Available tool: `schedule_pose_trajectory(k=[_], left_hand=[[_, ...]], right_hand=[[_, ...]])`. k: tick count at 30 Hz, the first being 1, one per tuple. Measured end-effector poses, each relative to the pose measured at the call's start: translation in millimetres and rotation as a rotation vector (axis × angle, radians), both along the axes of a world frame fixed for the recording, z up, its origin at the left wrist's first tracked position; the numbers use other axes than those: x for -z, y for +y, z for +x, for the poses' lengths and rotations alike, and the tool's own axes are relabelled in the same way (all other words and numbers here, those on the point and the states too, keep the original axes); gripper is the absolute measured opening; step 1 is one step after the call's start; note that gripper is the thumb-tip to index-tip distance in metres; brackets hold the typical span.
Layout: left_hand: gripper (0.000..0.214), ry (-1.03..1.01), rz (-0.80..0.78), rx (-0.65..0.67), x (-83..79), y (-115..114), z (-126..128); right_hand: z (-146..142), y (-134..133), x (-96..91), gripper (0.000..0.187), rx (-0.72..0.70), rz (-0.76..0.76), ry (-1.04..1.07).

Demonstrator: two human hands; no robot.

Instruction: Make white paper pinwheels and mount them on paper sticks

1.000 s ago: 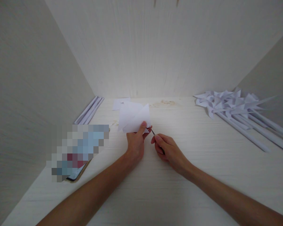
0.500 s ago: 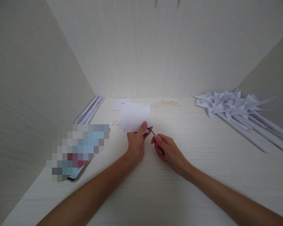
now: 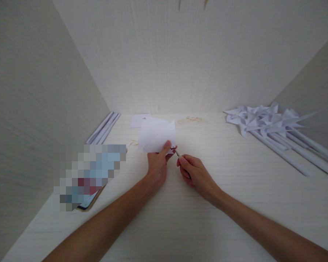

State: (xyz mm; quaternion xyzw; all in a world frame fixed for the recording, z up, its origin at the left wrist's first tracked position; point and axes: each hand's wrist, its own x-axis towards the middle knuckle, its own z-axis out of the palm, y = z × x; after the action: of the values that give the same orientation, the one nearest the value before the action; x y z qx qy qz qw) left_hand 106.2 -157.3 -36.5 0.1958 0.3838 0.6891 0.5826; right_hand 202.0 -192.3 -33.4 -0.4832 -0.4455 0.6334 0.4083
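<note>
My left hand (image 3: pixel 159 165) is closed on a white paper sheet (image 3: pixel 157 133), thumb on top near its lower right corner and fingers beneath. The sheet is held above the table, its edges curled. My right hand (image 3: pixel 191 169) is closed round a slim pointed metal tool (image 3: pixel 177 153), its tip at that corner of the paper beside my left fingertips. A dark part of the tool lies within my palm; my fingers hide most of it, so its exact kind cannot be told.
Several paper pinwheels (image 3: pixel 262 120) on rolled paper sticks lie at the right. Rolled paper tubes (image 3: pixel 105 127) lie by the left wall. A phone (image 3: pixel 90 203), mostly pixelated, rests at the left. A small paper piece (image 3: pixel 136 120) lies behind the sheet, near the back wall (image 3: pixel 158 65).
The paper sheet has shifted and tilted slightly. My right hand has moved a little to the right, the tool's tip staying at the paper's corner. My left hand keeps its grip.
</note>
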Motion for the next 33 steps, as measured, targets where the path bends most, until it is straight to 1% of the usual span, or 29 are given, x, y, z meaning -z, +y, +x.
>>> schedule_pose_trajectory(k=[5,8,13,14,15,16,18,21,24,26,28,30,33], left_hand=[[0.022,0.003,-0.002,0.008,-0.8,-0.2,-0.2],[0.02,-0.011,-0.013,0.006,-0.7,0.6,-1.3],[0.021,-0.081,0.014,-0.014,0.4,4.2,-5.3],[0.021,-0.102,0.01,-0.015,0.4,4.9,-6.1],[0.019,-0.123,0.002,-0.007,0.3,5.6,-6.7],[0.018,-0.141,-0.013,0.004,0.2,6.2,-7.1],[0.015,-0.168,-0.033,0.01,-0.2,7.1,-7.5],[0.013,-0.195,-0.045,0.028,-0.7,7.7,-7.4],[0.015,-0.225,-0.058,0.031,-1.4,7.3,-7.4],[0.017,-0.237,-0.067,0.023,-2.3,6.8,-7.5],[0.017,-0.24,-0.077,0.022,-3.4,6.1,-7.6],[0.016,-0.241,-0.086,0.03,-4.2,5.5,-7.8],[0.016,-0.227,-0.085,0.046,-4.4,5.1,-8.2]], right_hand=[[0.6,2.8,0.8,0.022,-0.013,0.003,-0.014],[0.6,0.4,0.9,0.023,-0.049,0.033,-0.058],[7.9,-16.6,5.7,0.024,-0.105,0.209,-0.26],[12.3,-16.9,7.9,0.024,-0.107,0.232,-0.267],[18.0,-14.2,10.2,0.024,-0.081,0.244,-0.278],[24.8,-7.7,12.1,0.025,-0.03,0.278,-0.313],[40.4,16.5,13.2,0.023,0.11,0.389,-0.443],[59.7,71.6,6.9,0.015,0.216,0.564,-0.757],[62.2,124.3,-1.5,0.01,0.237,0.731,-1.037],[55.3,147.6,-3.2,0.014,0.224,0.759,-1.176],[46.5,160.0,-0.7,0.018,0.199,0.701,-1.317],[39.6,164.5,4.5,0.019,0.182,0.676,-1.356],[35.8,164.1,12.1,0.018,0.173,0.648,-1.384]])
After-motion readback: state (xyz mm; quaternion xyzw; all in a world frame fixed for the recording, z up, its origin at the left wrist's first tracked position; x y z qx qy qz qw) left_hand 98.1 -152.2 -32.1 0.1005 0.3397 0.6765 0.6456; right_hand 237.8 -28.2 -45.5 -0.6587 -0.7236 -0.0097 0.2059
